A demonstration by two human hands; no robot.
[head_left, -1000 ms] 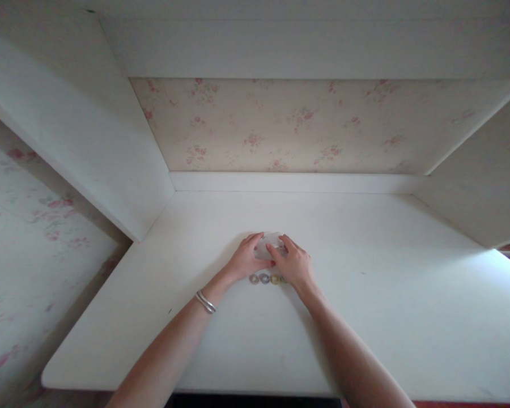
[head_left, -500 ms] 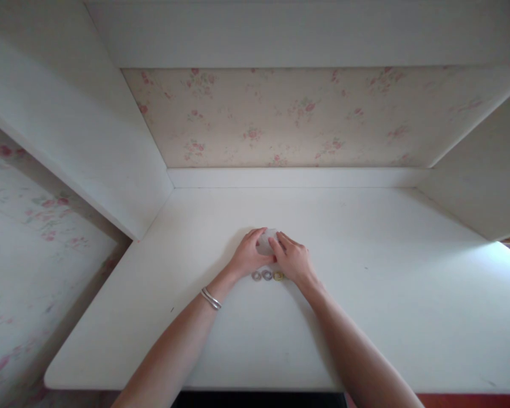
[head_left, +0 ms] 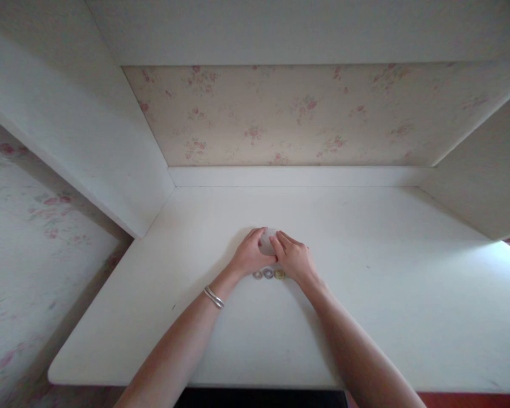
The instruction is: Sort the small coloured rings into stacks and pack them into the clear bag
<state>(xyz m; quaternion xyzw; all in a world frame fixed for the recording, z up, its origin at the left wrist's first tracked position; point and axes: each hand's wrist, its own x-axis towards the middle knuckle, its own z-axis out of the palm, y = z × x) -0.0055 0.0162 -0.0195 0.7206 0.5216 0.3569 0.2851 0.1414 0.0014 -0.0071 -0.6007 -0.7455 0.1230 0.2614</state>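
Observation:
Between both hands is a pale grey, rounded object (head_left: 267,242), partly covered by fingers; I cannot make out its exact kind. My left hand (head_left: 251,252) curls round its left and near side, with the thumb along the front. From the right, my right hand (head_left: 294,258) closes on it, the thumb lying on its surface. Just below the hands, three small rings lie in a row on the white desk (head_left: 255,334): a pinkish ring (head_left: 258,274), a silver ring (head_left: 268,273) and a gold-coloured ring (head_left: 279,273). The gold one lies close to my right hand.
White side panels (head_left: 123,164) flank the desk, and a white upper board (head_left: 280,34) spans above it. Floral wallpaper (head_left: 297,124) covers the back wall. A silver bangle (head_left: 214,297) circles my left wrist. Something black (head_left: 263,398) shows below the front edge.
The camera view has shifted very slightly. Both hands keep the same hold on the pale object, and the three rings stay in their row.

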